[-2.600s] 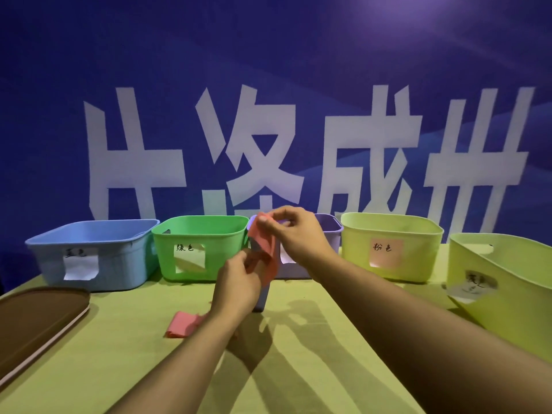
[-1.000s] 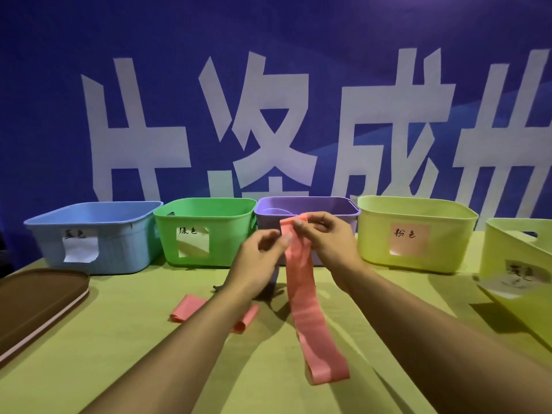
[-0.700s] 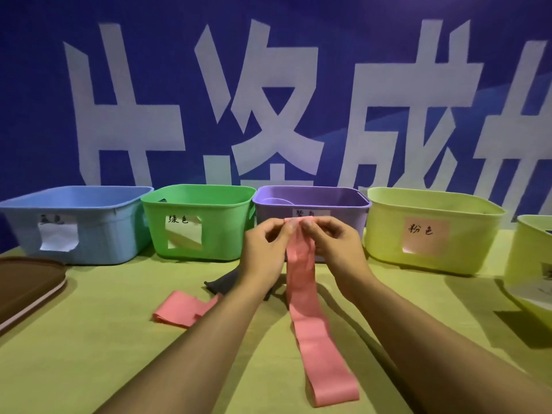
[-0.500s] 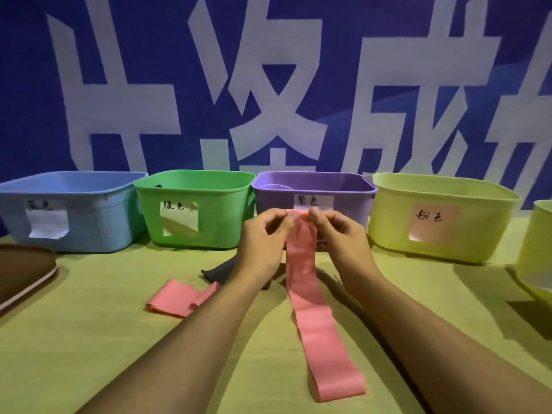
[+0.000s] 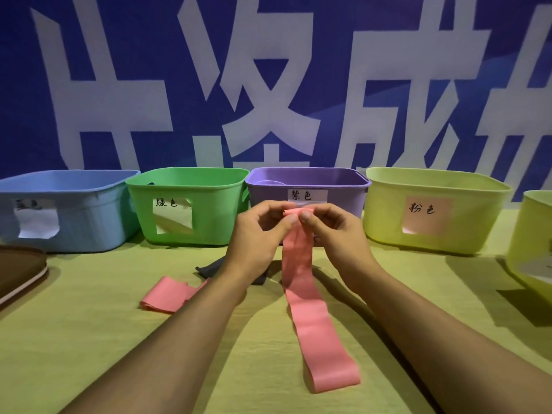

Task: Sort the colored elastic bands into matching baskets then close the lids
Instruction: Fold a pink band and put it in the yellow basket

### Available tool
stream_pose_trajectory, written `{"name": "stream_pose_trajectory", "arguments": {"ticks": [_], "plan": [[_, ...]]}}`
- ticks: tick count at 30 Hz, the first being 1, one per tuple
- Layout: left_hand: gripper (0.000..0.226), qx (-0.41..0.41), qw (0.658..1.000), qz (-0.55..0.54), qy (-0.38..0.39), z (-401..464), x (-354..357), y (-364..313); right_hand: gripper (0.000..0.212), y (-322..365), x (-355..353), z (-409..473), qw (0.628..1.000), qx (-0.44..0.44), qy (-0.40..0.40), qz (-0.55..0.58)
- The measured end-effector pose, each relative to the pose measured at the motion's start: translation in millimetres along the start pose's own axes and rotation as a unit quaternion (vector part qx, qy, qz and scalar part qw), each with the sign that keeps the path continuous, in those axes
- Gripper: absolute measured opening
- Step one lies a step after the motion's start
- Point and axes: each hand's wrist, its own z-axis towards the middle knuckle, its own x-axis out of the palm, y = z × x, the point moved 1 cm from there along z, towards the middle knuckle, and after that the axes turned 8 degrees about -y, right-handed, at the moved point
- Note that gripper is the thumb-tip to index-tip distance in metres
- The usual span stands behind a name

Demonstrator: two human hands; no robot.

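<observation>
A long pink elastic band (image 5: 301, 294) hangs from both my hands and its lower loop lies on the table. My left hand (image 5: 257, 234) and my right hand (image 5: 334, 231) pinch its top end together in front of the purple basket (image 5: 337, 186). A second pink band (image 5: 167, 295) lies folded on the table to the left. A dark band (image 5: 209, 267) lies partly hidden behind my left wrist. The yellow-green basket with a pink label (image 5: 436, 204) stands to the right of the purple one.
A blue basket (image 5: 77, 210) and a green basket (image 5: 191, 204) stand at the left of the row. Another yellow-green basket (image 5: 534, 234) is cut off at the right edge. A brown lid (image 5: 18, 270) lies at the left edge. A blue banner hangs behind.
The pink band has been unfolded and now hangs long from both hands. My fingers have drawn its top end closer together; the view has moved nearer the baskets.
</observation>
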Motion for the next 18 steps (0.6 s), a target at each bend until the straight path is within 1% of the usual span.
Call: {"name": "stream_pose_trajectory", "arguments": {"ticks": [4,7,12,15,18], "plan": [[0.017,-0.012,1.000,-0.003,-0.018,0.6,0.3,1.0,0.014,-1.1,0.3,1.3,1.000,-0.006,0.002,-0.008],[0.019,-0.041,0.999,-0.001,-0.028,1.3,0.7,4.3,0.016,0.3,0.4,1.3,1.000,-0.015,0.004,-0.008],[0.009,-0.059,0.997,-0.017,-0.042,2.2,1.1,6.7,0.019,1.3,-0.7,1.7,1.000,-0.026,0.007,-0.016],[0.014,-0.062,0.997,-0.014,-0.040,2.8,0.7,7.9,0.020,0.5,-0.9,2.0,1.000,-0.019,0.007,-0.017],[0.012,-0.067,0.996,-0.030,-0.046,3.3,1.6,8.0,0.018,0.2,-0.9,0.8,1.000,0.002,0.009,-0.019]]}}
